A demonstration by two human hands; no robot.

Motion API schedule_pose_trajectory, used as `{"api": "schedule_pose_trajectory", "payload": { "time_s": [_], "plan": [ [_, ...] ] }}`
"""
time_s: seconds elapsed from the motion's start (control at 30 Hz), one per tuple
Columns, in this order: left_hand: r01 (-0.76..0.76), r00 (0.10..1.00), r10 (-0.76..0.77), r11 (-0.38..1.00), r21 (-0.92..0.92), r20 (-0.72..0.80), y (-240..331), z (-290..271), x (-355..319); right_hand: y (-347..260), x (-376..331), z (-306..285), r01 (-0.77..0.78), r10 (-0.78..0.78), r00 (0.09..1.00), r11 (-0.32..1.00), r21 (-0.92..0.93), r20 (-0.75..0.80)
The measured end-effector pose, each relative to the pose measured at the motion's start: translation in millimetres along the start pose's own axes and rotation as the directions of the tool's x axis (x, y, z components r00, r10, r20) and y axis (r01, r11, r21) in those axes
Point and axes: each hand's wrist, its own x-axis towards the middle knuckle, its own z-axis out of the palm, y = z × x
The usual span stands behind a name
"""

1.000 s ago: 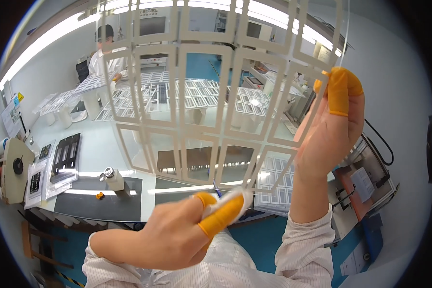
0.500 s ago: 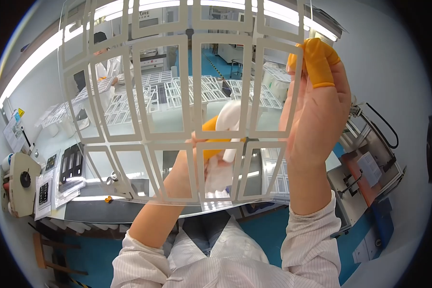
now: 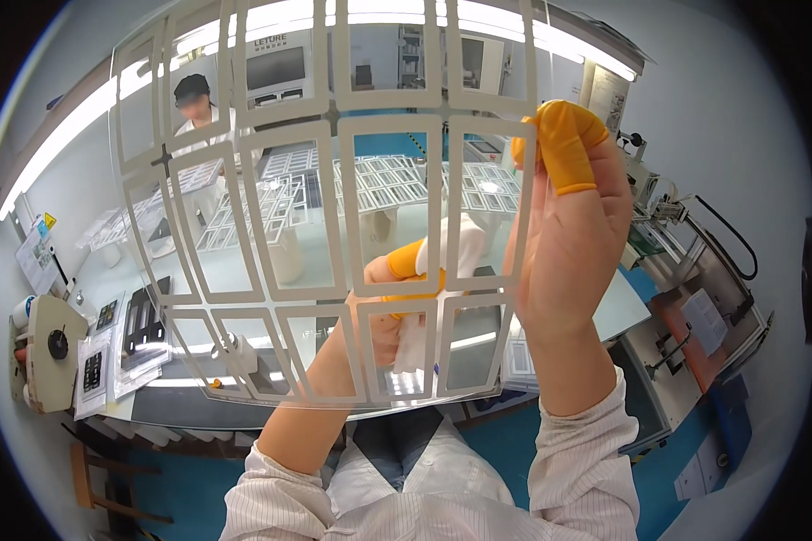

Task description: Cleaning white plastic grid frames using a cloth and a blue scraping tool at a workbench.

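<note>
A large transparent sheet [image 3: 336, 225] printed with rows of white rectangular frames is held up tilted in front of me. At its right edge, my right hand [image 3: 564, 239] grips it between thumb and fingers, with orange finger cots on the tips. Through the sheet, my left hand [image 3: 381, 270] shows on the far side, also in orange finger cots. Its fingers are closed on a bunched white cloth [image 3: 465, 245], which is close to or against the back of the sheet; contact cannot be made out.
Behind the sheet, a glass-topped table [image 3: 320, 261] carries several similar framed sheets [image 3: 379, 185] on white supports. A co-worker [image 3: 194, 104] is at the far left. Dark panels [image 3: 144, 329] and a beige machine [image 3: 56, 343] stand left; a metal-framed apparatus [image 3: 695, 334] stands right.
The sheet and my right hand have shifted left and slightly down. Behind the sheet, my left hand has moved the cloth to the right. The co-worker shows more fully through the sheet.
</note>
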Motion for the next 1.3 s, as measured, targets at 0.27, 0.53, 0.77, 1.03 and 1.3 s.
{"api": "schedule_pose_trajectory", "payload": {
  "time_s": [0.27,0.53,0.77,1.03,1.3],
  "plan": [
    [0.004,0.999,-0.013,0.969,-0.249,-0.035,-7,-13,0,0,3,-1,0.016,-0.016,1.000,0.998,-0.052,0.013],
    [0.205,0.831,-0.324,0.934,-0.294,-0.452,-38,-24,-27,-19,52,-23,0.035,-0.085,0.984,0.955,-0.295,-0.159],
    [0.244,0.928,-0.301,0.936,-0.252,-0.220,-36,-33,-49,-35,64,-3,-0.035,0.030,0.958,0.999,-0.014,-0.285],
    [0.141,0.967,-0.159,0.985,-0.102,-0.198,-17,10,-1,-26,61,10,-0.054,0.073,0.944,0.996,0.069,-0.321],
    [0.177,0.984,-0.163,0.944,-0.277,0.074,-27,12,6,-17,49,5,-0.109,0.105,0.961,0.994,-0.004,-0.256]
  ]
}}
